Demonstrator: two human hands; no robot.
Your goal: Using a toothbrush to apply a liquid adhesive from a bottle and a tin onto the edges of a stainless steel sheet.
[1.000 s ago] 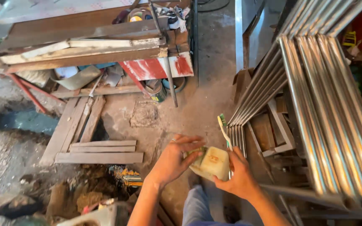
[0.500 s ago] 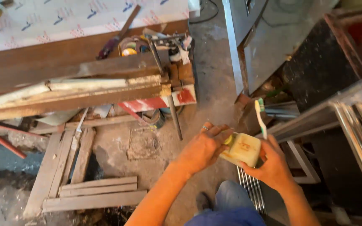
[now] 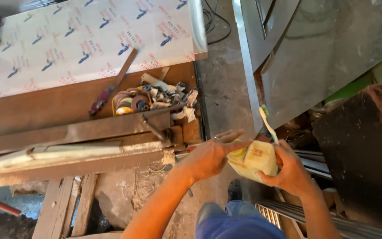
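Both hands meet on a small yellowish plastic bottle (image 3: pixel 254 161) held above the concrete floor (image 3: pixel 219 84): the right hand (image 3: pixel 290 171) wraps it from below and behind, fingers closed around its body, while the left hand (image 3: pixel 208 156) lies at its capped end, fingers half open over the top. Its long axis runs roughly left to right between them. Clamped against it by the right hand, a toothbrush (image 3: pixel 267 124) sticks upward. Beyond lie the film-covered metal sheet (image 3: pixel 89 40) and the wooden bench (image 3: pixel 67 128).

Right hand (image 3: pixel 290 172) gripping, left hand (image 3: pixel 208 155) seemingly cupped.
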